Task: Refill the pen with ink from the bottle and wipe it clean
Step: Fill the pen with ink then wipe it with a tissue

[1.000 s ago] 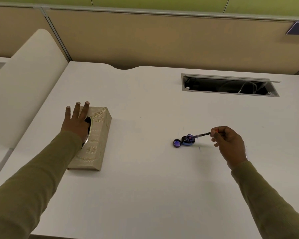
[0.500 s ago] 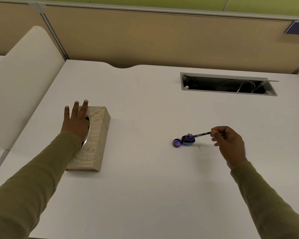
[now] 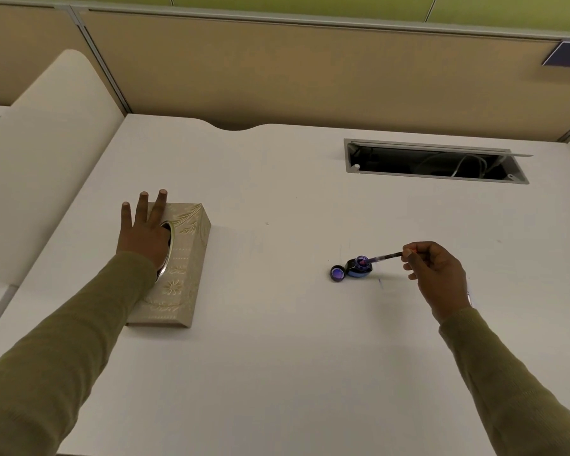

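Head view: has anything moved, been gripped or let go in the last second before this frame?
Nothing visibly changed beyond a slight camera shift. The left hand still rests flat on the tissue box, partly over its opening. The right hand still pinches the pen, its tip in the open ink bottle. The cap still lies beside the bottle on the desk.

The white desk top has a smooth matt finish. The beige rectangular tissue box is embossed with leaf patterns, its oval opening edged by a shiny metal rim. Right of the box, the small dark ink bottle and round black cap look glossy, the slim dark pen partly see-through. The olive sleeves are fine knit cloth.
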Action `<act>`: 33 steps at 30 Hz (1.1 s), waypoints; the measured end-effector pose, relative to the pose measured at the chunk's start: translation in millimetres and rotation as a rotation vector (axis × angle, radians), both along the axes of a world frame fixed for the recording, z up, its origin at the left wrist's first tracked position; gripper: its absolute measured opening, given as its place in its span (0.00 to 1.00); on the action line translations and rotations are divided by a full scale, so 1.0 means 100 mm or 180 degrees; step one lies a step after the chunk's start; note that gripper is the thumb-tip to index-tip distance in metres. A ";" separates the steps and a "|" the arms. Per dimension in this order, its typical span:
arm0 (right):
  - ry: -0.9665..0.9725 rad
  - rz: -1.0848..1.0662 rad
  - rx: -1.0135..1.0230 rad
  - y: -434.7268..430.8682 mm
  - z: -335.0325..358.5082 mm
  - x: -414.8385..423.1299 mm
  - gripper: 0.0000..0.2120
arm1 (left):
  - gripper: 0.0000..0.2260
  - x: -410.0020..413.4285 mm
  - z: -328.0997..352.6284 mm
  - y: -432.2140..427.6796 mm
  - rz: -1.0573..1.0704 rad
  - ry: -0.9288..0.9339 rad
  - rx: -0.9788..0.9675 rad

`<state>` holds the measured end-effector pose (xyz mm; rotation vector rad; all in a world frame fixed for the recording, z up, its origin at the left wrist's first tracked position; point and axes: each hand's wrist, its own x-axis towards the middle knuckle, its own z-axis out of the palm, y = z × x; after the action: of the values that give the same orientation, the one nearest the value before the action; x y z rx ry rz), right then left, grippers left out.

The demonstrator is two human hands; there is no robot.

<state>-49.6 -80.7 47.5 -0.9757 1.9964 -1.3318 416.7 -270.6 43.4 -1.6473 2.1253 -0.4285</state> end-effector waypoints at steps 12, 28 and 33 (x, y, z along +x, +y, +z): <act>-0.0020 -0.0046 -0.0005 0.00 -0.03 -0.01 0.05 | 0.09 -0.01 0.03 -0.01 0.0014 0.0240 0.0084; -0.0016 -0.0019 0.0037 0.00 0.00 -0.01 0.05 | 0.15 0.00 0.04 0.00 0.0025 0.0167 0.0222; -0.0053 -0.0033 -0.0002 0.00 0.00 0.01 0.05 | 0.13 -0.02 0.06 0.00 0.0098 0.0052 0.0269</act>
<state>-48.8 -80.8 47.3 -0.9529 1.9914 -1.3421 414.8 -270.3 49.1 -1.6391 2.0971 -0.3125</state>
